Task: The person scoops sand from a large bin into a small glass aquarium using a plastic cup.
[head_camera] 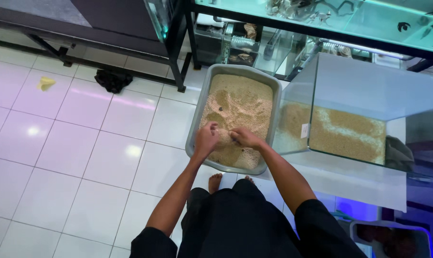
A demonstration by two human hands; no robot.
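Observation:
A grey plastic tray (196, 125) full of tan sand (240, 102) sits on the white tiled floor in front of me. My left hand (206, 139) and my right hand (245, 138) are both down in the sand near the tray's front, fingers curled and cupped around a heap of it. A small dark speck lies on the sand farther back. To the right stands a glass tank (364, 95) with a layer of the same sand on its bottom.
A black metal stand (178, 57) holds aquariums along the back, with fish in the lit tank (388, 19) at the top right. A dark cloth (112, 80) and a yellow scrap (46, 83) lie on the tiles. Another grey bin (390, 236) is at the bottom right.

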